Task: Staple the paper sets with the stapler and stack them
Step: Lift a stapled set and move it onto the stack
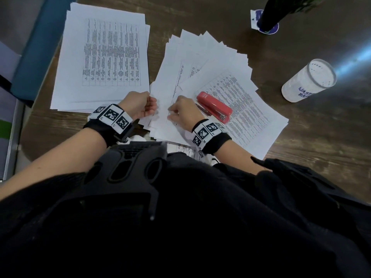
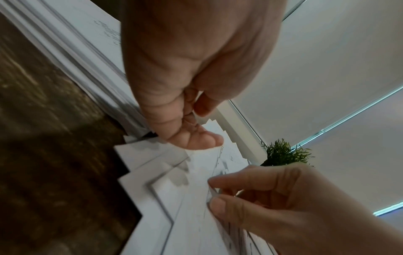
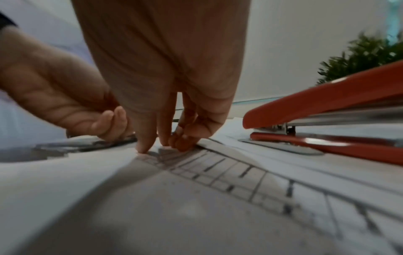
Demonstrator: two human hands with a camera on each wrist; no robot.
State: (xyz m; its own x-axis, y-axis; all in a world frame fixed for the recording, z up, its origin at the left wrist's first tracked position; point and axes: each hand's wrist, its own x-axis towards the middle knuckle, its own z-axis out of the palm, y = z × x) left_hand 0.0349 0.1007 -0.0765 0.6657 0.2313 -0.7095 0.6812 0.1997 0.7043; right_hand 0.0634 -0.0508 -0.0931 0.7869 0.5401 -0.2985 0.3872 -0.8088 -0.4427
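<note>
A neat stack of printed sheets (image 1: 104,57) lies at the left of the table. To its right spreads a fan of loose paper sets (image 1: 200,63), and a red stapler (image 1: 214,107) lies shut on top of them. My right hand (image 1: 172,114) pinches the near corner of the top sheets between thumb and forefinger (image 2: 212,195), just left of the stapler (image 3: 327,103). Beside it, my left hand (image 1: 152,107) is curled in a fist at the fan's left edge. Its little finger (image 2: 196,143) rests on the paper, and I see nothing held in it.
A white cylinder (image 1: 307,81) with blue writing lies on its side at the right. A dark vase (image 1: 269,15) with a green plant (image 2: 283,153) stands at the back. The brown wooden table (image 1: 301,137) ends at the left by a blue panel (image 1: 34,47).
</note>
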